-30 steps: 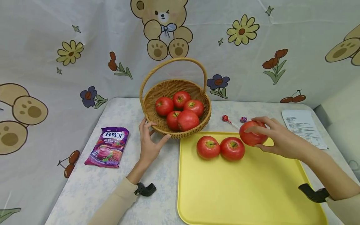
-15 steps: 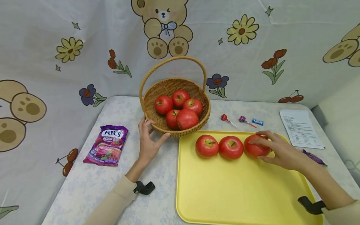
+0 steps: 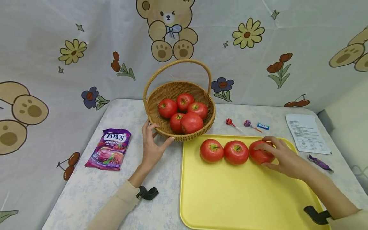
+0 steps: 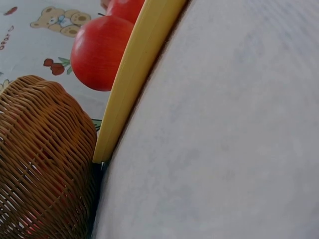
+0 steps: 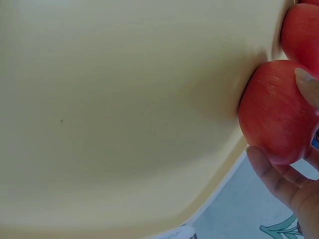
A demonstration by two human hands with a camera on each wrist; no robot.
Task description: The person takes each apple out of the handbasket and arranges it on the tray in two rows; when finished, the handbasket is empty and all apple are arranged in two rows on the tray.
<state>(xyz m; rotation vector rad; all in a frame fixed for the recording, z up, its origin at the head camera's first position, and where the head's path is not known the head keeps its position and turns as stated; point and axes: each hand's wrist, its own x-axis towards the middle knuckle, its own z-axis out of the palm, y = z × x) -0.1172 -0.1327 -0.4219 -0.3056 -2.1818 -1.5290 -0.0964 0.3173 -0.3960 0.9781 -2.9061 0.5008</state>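
Note:
My right hand holds a red apple at the far right part of a yellow tray. In the right wrist view the thumb lies on one side of this apple and the fingers on the other. Two more apples, a middle one and a left one, sit beside it in a row. My left hand grips the near left rim of a wicker basket, its thumb spread along the front. Several red apples lie inside the basket, which tilts toward me.
A purple candy bag lies left of the basket. Behind the tray are a red lollipop, a purple lollipop and a small blue candy. A printed sheet and a purple wrapped candy lie at the right.
My right hand has lowered its apple onto the tray, beside the other two, and still holds it. The left hand and the basket have stayed in place.

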